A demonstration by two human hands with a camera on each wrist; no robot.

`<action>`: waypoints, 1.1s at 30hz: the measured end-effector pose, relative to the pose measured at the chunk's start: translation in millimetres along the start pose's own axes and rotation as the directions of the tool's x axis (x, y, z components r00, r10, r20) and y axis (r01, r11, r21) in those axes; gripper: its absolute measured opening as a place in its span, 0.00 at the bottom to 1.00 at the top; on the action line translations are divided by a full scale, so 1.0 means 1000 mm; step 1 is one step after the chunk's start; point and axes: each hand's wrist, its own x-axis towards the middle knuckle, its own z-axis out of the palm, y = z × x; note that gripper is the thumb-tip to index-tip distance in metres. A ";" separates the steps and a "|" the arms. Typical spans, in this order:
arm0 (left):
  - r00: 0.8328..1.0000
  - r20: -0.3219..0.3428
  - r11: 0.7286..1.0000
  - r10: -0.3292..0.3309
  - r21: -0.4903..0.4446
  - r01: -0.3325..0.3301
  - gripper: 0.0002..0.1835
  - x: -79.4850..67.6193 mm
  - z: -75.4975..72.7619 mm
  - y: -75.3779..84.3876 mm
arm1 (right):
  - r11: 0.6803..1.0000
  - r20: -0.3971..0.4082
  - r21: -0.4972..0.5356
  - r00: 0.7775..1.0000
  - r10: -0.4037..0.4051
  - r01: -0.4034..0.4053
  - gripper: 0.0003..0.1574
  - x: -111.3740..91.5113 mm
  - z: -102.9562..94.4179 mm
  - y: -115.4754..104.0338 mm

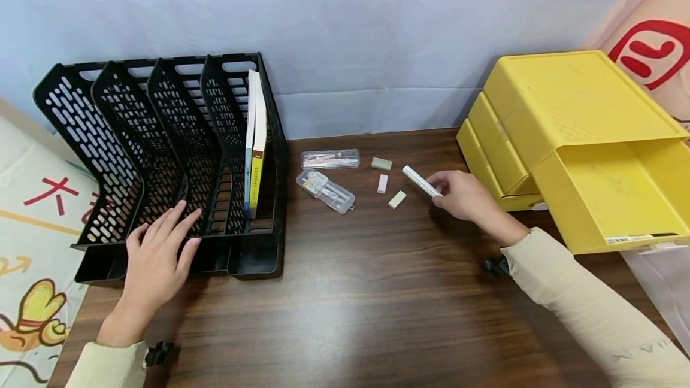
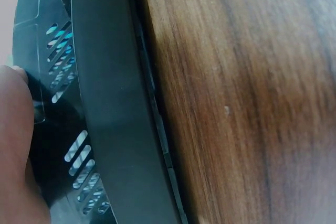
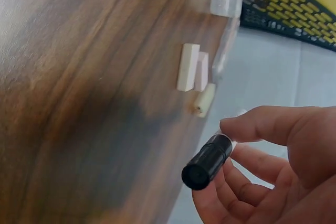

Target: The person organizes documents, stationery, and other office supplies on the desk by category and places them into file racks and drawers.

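My right hand (image 1: 463, 193) pinches a marker (image 1: 419, 181) between thumb and fingers, above the table's right half. White-bodied, it shows its black end (image 3: 207, 163) in the right wrist view. To its left lie three erasers: a grey-green eraser (image 1: 381, 163), a pink eraser (image 1: 382, 184) and a cream eraser (image 1: 397, 199). My left hand (image 1: 162, 256), fingers spread and relaxed, is at the front of a black file organizer (image 1: 253, 259). In the left wrist view part of that hand (image 2: 18, 156) shows beside the organizer's smooth front wall (image 2: 113, 98).
Two clear plastic cases, a flat case (image 1: 330, 163) and a rounded case (image 1: 339, 197), lie beside the organizer. Thin books (image 1: 259, 154) stand in its right slot. At the right, a yellow drawer unit (image 1: 582, 94) has its top drawer (image 1: 636, 190) pulled out. A pale cloth (image 1: 366, 47) hangs behind.
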 end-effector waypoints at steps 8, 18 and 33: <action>1.000 -0.005 1.000 0.000 0.004 0.000 0.25 0.000 0.000 0.000 | 0.998 0.012 0.005 0.998 -0.062 0.062 0.20 -0.017 -0.007 -0.018; 1.000 -0.017 1.000 0.006 0.008 -0.005 0.27 0.001 0.000 0.001 | 0.983 0.031 -0.085 0.986 -0.163 0.165 0.22 -0.041 -0.027 -0.041; 1.000 -0.013 1.000 -0.002 0.005 0.002 0.24 -0.001 0.001 -0.001 | 0.955 -0.031 -0.157 0.965 -0.261 0.253 0.15 -0.072 -0.057 -0.053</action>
